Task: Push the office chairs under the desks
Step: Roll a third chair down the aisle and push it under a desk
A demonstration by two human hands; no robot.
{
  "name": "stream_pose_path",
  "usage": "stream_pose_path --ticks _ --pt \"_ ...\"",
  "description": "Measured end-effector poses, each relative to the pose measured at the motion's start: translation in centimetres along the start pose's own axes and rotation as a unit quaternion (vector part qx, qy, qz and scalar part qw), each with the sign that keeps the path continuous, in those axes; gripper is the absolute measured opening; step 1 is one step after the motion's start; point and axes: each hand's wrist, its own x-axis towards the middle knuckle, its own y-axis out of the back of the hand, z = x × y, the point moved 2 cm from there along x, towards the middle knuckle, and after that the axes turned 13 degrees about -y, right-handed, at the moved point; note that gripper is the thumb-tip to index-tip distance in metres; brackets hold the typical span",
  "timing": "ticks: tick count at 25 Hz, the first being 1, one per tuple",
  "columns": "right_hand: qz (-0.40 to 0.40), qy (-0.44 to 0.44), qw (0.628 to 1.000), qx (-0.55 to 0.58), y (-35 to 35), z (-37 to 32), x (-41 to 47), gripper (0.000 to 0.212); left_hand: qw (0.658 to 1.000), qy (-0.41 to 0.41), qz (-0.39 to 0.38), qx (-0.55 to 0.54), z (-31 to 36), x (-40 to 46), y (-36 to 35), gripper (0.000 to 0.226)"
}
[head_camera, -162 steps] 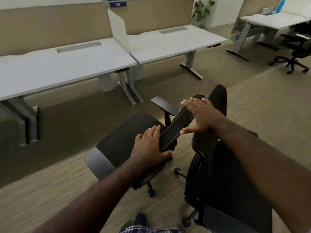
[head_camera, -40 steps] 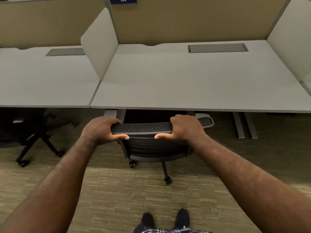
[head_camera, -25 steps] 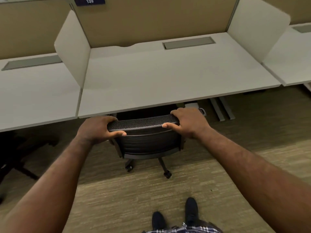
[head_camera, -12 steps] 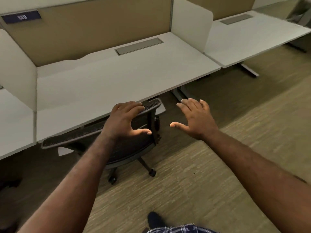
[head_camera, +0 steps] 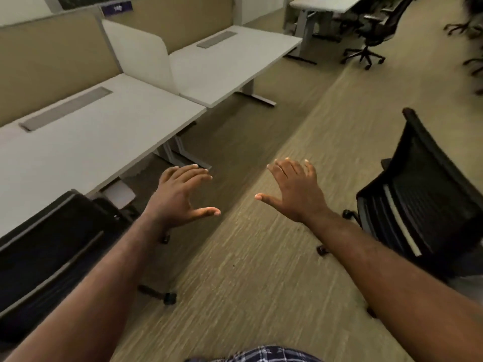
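Both hands are out in front, over the carpet (head_camera: 261,257), and neither is holding anything. The left hand (head_camera: 180,197) has its fingers spread and straight, thumb stuck out to the side, and the right hand (head_camera: 294,190) mirrors it, palm down, fingers fanned wide, with a clear gap between the two. Down on the left, a black chair (head_camera: 52,257) sits tucked in at the near desk (head_camera: 86,142), its back just beside the desk edge and its wheels showing on the floor beneath the left forearm. Over on the right, a second black chair (head_camera: 423,205) stands out in the open on the carpet, well apart from the desks, its mesh back facing us. Next along the row there's a far desk (head_camera: 230,64), split from the near one by a white divider panel (head_camera: 141,53). At the top right, another chair (head_camera: 376,27) stands by a separate table (head_camera: 326,1). The view is a little blurred.
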Motion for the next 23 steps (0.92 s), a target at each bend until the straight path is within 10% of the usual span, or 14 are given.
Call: stream_pose_path --ticks 9,23 --pt "0.030 -0.179 0.983 -0.009 1.9 20.1 -6.4 0.090 0.982 -0.176 -0.046 -0.055 12.0 18.7 -6.1 0.096" --pt "0.057 -0.436 0.893 -0.092 1.1 33.2 -2.8 0.079 0.910 -0.393 -0.101 -0.087 20.3 44.5 -15.6 0.104"
